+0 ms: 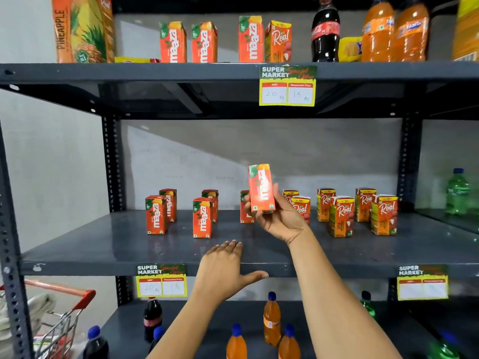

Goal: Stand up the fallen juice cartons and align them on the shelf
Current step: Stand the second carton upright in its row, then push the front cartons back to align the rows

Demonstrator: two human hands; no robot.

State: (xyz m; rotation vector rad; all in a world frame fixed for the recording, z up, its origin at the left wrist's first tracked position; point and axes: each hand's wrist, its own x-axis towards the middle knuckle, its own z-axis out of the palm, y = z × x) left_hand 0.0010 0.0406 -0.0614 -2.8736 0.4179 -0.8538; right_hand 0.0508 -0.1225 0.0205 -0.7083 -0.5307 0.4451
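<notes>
Risk first: the held juice carton [261,187] is gripped only at its lower end, tilted slightly, lifted clear above the middle shelf [103,244]. A slip is possible if the grip loosens during the set-down, since most of the carton stands free above the fingers. The gap it is judged to go into, at 6 o'clock from the carton in front of the half-hidden Maaza carton [243,211], is tight: a Real carton [302,207] stands just beside at 3 o'clock, so a careless placement could knock a neighbour over. A domino effect is possible along the Real group [342,216] at 3 o'clock. A crooked set-down would also break the row with the Maaza pairs [202,217] at 9 o'clock.

Right hand [277,218]: closed around the carton's base, thumb on one side, fingers behind, palm up toward the camera. The carton is held near upright, label facing out.

Left hand [223,270]: spread flat, nothing held, fingers resting on the front lip of the middle shelf, thumb stretched out along the edge toward 3 o'clock. It is apart from all cartons.

No carton is seen lying flat on the middle shelf; all others there stand upright.
</notes>
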